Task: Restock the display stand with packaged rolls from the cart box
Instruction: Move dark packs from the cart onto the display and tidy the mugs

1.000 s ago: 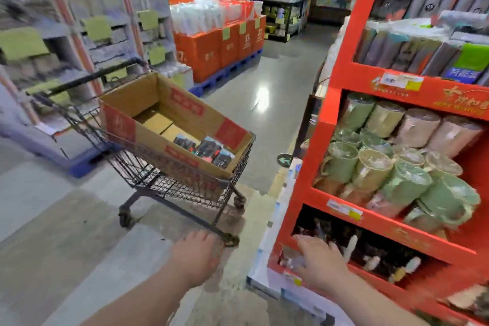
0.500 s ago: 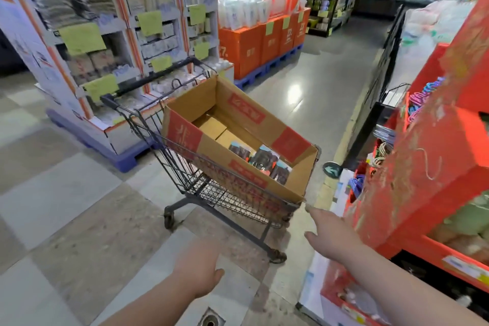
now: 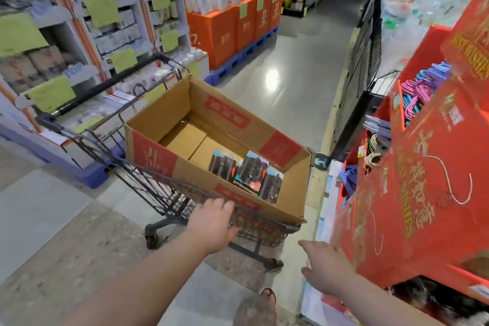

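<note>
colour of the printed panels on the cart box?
Red panels with lighter lettering on the brown cardboard box, clearest in the head view.

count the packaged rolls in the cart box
3. They sit side by side at the near right end of the cardboard box: the left pack, the middle pack and the right pack. The box's near wall may hide more.

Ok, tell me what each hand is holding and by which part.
Nothing is held. The left hand is open by the cart box; the right hand is open beside the display stand. The packaged rolls lie in the box.
</note>
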{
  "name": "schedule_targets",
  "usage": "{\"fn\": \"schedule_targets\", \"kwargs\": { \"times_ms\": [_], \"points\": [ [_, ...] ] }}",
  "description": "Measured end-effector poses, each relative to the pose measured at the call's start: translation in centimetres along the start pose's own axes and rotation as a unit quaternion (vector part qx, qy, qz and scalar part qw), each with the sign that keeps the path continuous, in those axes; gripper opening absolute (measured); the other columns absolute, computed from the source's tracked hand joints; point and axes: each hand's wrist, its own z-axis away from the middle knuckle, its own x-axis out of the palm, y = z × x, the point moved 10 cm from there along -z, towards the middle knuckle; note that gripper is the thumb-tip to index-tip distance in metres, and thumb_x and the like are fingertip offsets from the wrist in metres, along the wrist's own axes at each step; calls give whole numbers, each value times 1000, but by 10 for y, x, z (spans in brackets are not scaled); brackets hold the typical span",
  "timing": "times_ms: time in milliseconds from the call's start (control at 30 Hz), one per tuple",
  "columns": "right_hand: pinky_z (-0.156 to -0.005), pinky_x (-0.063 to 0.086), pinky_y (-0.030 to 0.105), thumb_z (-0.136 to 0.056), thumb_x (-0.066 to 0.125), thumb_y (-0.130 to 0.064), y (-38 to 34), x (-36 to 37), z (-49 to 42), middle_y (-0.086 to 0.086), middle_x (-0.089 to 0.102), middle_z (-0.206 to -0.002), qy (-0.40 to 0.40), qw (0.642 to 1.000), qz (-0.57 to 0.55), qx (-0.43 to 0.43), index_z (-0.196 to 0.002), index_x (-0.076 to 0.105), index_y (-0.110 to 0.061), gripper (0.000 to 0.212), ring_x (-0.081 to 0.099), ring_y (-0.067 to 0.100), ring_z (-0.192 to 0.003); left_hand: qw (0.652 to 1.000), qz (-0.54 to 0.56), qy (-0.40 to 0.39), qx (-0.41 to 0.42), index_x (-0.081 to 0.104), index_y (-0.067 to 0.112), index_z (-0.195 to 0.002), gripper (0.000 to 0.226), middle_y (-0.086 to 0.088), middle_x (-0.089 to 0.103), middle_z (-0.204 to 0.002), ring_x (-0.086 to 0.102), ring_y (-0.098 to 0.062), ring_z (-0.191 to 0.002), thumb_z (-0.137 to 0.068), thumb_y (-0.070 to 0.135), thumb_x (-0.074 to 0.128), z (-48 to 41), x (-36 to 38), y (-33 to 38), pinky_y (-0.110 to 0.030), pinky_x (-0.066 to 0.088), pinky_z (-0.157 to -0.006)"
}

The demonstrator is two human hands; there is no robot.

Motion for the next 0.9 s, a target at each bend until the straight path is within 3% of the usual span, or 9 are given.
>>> {"fn": "schedule_targets", "kwargs": {
  "times_ms": [333, 700, 900],
  "points": [
    [-107, 29, 44, -92, 46, -33, 22, -47, -94, 6, 46, -139, -35, 998, -27, -40, -138, 36, -22, 47, 38, 27, -130, 1000, 4, -8, -13, 30, 22, -145, 57, -1, 43, -141, 40, -22, -129, -96, 50, 40, -133, -48, -16, -39, 39, -105],
    [-112, 28, 41, -93, 47, -27, 21, -137, -183, 5, 42, -145, 26, 999, -29, -29, -147, 26, -24, 57, 38, 26, -134, 997, -4, -75, -15, 36, 24, -139, 49, 0, 44, -140, 40, -20, -130, -96, 47, 38, -188, -16, -52, -37, 36, -106],
    [-108, 33, 43, -92, 45, -30, 18, -154, -235, 5, 48, -140, 15, 998, -51, 17, -140, 34, -23, 50, 42, 26, -130, 991, -10, -132, 22, 38, 23, -136, 49, -1, 46, -137, 42, -20, -127, -95, 50, 42, -229, 10, -78, -36, 39, -103]
  ]
}}
